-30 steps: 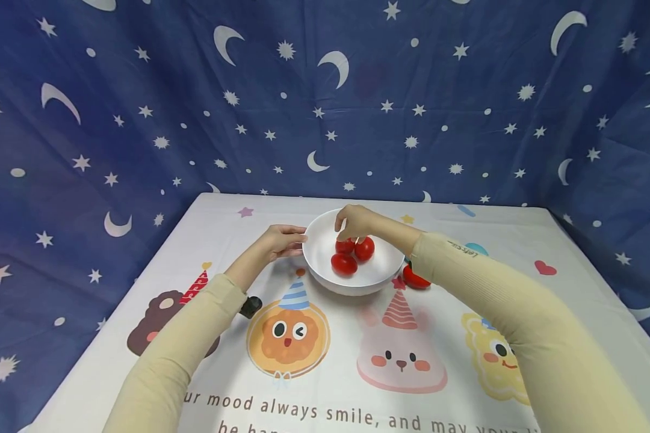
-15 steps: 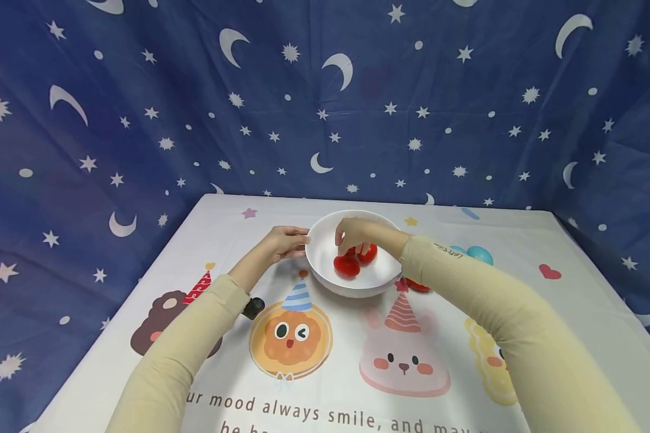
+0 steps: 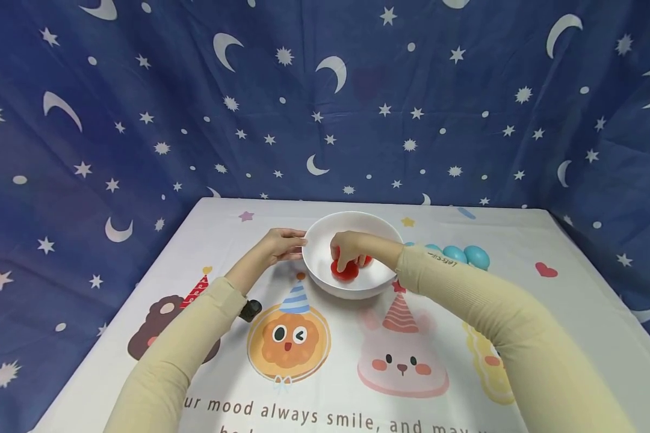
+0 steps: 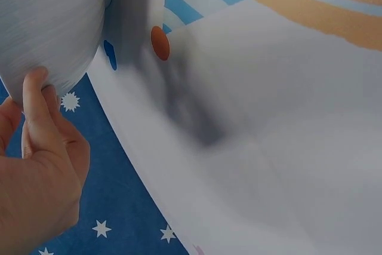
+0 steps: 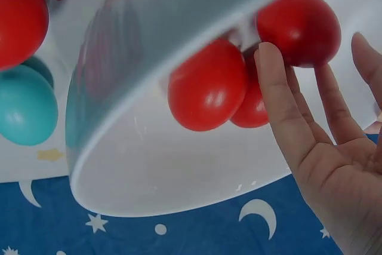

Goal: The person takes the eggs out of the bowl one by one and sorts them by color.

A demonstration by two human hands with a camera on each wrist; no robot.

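A white bowl [image 3: 352,292] stands near the back of the table with several red eggs inside. My left hand [image 3: 283,245] pinches its left rim, fingers against the outer wall, thumb at the edge. Inside the bowl, my right hand [image 3: 351,248] reaches down over the front red egg [image 3: 345,274]. Seen in the right wrist view, its fingers [image 5: 280,94] lie loosely extended against one red egg [image 5: 298,25], the thumb apart from it. Another red egg [image 5: 207,88] lies beside that one, and a further one is partly hidden behind.
Several blue eggs [image 3: 476,257] sit in a row right of the bowl, partly behind the right sleeve. Outside the bowl, the right wrist view also shows a red egg [image 5: 21,19]. A printed white cloth [image 3: 303,409] covers the table, with a blue starry curtain [image 3: 325,120] behind.
My right hand has sunk deeper into the bowl and come forward to the front red egg. Its sleeve shifted left, uncovering blue eggs and covering the outside red one. The left hand stays put.
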